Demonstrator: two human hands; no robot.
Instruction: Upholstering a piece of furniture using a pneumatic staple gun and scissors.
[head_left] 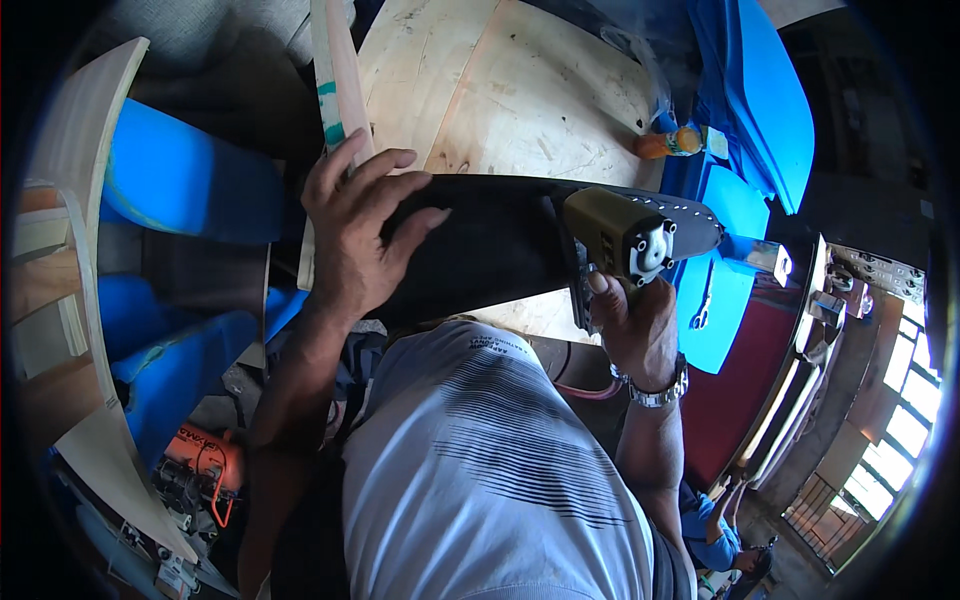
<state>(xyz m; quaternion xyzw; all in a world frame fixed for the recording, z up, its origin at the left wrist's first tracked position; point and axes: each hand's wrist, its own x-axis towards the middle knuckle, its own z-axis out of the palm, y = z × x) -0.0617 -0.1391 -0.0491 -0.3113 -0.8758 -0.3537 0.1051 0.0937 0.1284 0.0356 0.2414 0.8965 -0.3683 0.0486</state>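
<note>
A long piece covered in black material lies across in front of me, with a row of small shiny staples along its right end. My right hand is wrapped round a staple gun with an olive-brown body and a pale round end cap. The gun's nose rests at or just above the black piece; the exact contact is hidden. At the black piece's left end is my left hand, its fingers spread and holding nothing. Just beyond those fingers stands a wooden strip with a green mark.
Under the black piece is a plywood board. An orange bottle lies on its far right. Scissors rest on blue sheet material. Blue padded pieces and an orange compressor are left; a co-worker is lower right.
</note>
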